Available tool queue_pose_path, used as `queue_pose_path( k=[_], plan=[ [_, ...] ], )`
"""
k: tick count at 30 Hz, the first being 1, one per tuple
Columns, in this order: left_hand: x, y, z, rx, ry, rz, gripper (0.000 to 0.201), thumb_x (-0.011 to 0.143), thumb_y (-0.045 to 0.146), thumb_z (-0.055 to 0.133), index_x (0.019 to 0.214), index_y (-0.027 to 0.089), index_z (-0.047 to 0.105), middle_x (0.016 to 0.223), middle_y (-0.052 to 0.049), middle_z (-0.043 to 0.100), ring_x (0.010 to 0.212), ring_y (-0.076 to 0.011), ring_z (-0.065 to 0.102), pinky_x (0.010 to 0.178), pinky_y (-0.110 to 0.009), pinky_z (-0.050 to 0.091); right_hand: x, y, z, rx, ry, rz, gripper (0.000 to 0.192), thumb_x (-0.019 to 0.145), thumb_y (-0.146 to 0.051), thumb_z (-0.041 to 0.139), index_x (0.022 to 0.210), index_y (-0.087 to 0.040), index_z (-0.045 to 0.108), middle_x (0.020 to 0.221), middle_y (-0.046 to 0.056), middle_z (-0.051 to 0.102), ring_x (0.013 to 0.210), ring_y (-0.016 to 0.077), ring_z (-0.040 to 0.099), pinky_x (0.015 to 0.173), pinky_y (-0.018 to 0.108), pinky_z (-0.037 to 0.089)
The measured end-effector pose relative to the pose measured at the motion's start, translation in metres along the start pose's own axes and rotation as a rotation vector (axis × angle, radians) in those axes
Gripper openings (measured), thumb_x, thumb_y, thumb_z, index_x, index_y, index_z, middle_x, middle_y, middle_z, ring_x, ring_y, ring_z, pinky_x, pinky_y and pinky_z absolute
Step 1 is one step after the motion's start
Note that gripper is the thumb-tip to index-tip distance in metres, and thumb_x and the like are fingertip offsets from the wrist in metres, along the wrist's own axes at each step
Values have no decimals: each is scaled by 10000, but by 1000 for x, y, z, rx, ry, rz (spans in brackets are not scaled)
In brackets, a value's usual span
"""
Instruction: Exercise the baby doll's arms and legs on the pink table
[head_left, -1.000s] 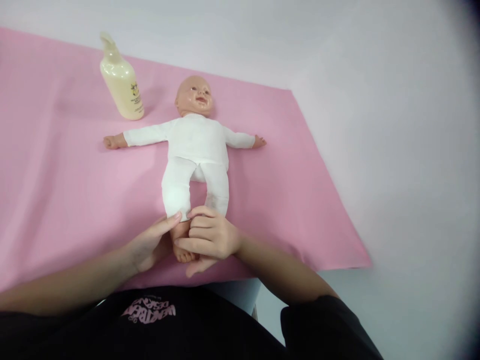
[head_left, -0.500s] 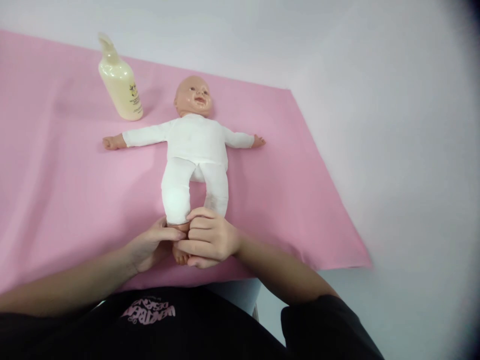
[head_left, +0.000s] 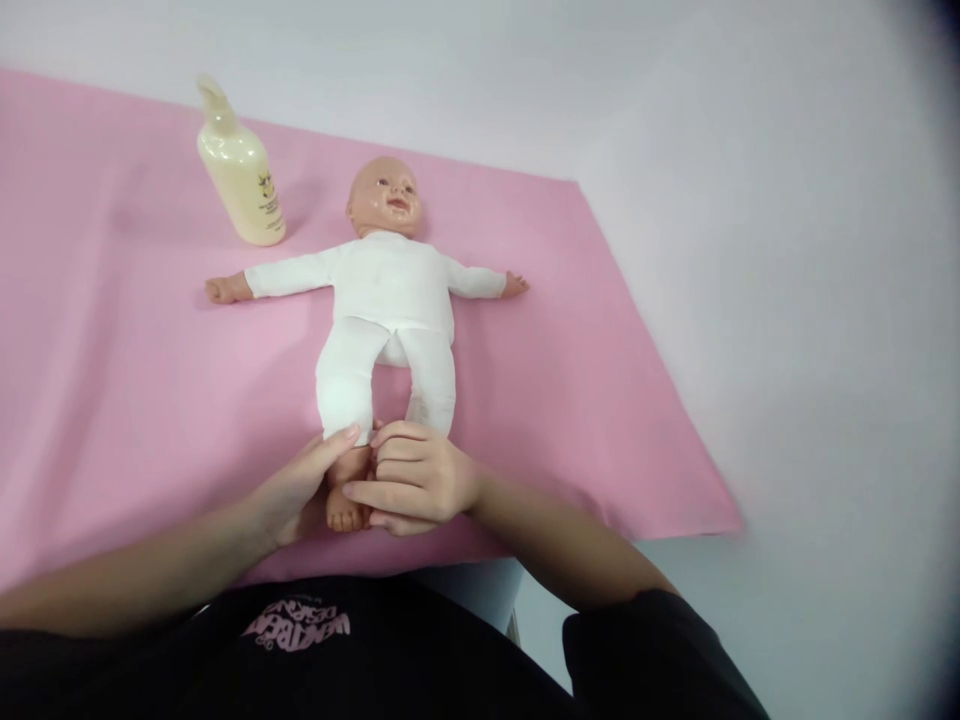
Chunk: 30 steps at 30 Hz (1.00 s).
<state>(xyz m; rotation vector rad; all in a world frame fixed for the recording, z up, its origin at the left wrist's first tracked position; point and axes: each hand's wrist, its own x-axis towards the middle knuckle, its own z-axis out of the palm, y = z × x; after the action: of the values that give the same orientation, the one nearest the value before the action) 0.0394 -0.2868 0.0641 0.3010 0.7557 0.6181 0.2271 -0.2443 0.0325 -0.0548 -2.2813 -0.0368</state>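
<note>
Doll [head_left: 386,300] in white clothes lies on its back on the pink cloth [head_left: 112,350] that covers the surface, head toward 12 o'clock and feet toward 6 o'clock. Both hands meet at its bare foot [head_left: 343,510]. The left hand [head_left: 300,490] cups the foot from 9 o'clock, fingers loosely stretched. The right hand [head_left: 416,480] is curled around it from 3 o'clock. A cream lotion bottle [head_left: 240,170] stands at 11 o'clock from the doll, apart from it.

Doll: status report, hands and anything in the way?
Left hand and right hand cupped around doll foot. Doll flat on pink sheet. Bottle apart, near head.
</note>
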Motion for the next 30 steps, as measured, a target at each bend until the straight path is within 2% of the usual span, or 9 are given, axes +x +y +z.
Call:
queue_pose_path(
  k=[4,9,13,17,19,21,25,28,30],
  plan=[
    [0,3,6,-50,59,-35,282,993,420,617,1060,159,702,642,-2,671,514,-147,611,550,-250,528,3,1,-1,3,53,1,280,1043,-316,519,1055,-126,725,709,-9,601,686,116,581,828,298,581],
    [-2,4,7,21,87,-4,297,1026,400,566,981,153,724,569,22,635,471,-137,580,543,-247,502,0,2,0,-22,-47,-11,279,1050,-337,513,982,-156,714,703,-11,576,683,127,549,805,307,541],
    [-1,3,4,64,107,9,308,1033,419,572,1031,155,729,676,7,717,542,-149,646,574,-255,528,2,5,-4,-37,-96,14,320,1045,-303,522,772,-187,642,661,-23,540,666,132,497,812,305,493],
    [5,3,6,2,195,147,261,1006,304,602,1106,100,729,858,-67,780,798,-203,739,786,-302,618,3,12,-8,-80,-268,118,368,1038,-275,521,680,-206,568,626,-21,547,665,147,468,767,314,426],
    [7,4,9,-42,228,211,245,993,238,595,1141,92,726,1022,-102,789,1003,-226,739,952,-328,602,4,15,-10,-89,-358,184,379,1051,-290,492,696,-202,590,622,-13,575,662,155,459,737,323,385],
    [9,4,10,-48,260,221,262,985,208,588,1185,99,717,1118,-115,777,1111,-242,716,1031,-356,576,5,18,-13,-76,-455,248,404,1067,-333,465,724,-190,624,633,4,606,661,159,455,727,330,352],
    [10,3,8,-26,308,236,274,977,208,602,1208,102,703,1144,-121,768,1121,-257,709,1015,-377,585,11,22,-23,-23,-645,372,486,1061,-497,462,781,-164,679,655,36,649,644,161,441,733,344,311],
    [11,1,3,1,311,287,251,941,207,656,1163,106,712,1101,-112,772,1105,-250,713,999,-349,586,14,23,-27,-5,-727,439,578,1029,-628,454,798,-155,693,644,47,660,618,158,435,735,346,303],
    [11,0,2,22,323,312,257,910,205,686,1151,120,713,1048,-92,773,1093,-251,717,978,-341,591,14,22,-26,4,-768,466,590,1027,-644,442,824,-155,699,645,46,667,597,152,435,728,340,301]
  ],
)
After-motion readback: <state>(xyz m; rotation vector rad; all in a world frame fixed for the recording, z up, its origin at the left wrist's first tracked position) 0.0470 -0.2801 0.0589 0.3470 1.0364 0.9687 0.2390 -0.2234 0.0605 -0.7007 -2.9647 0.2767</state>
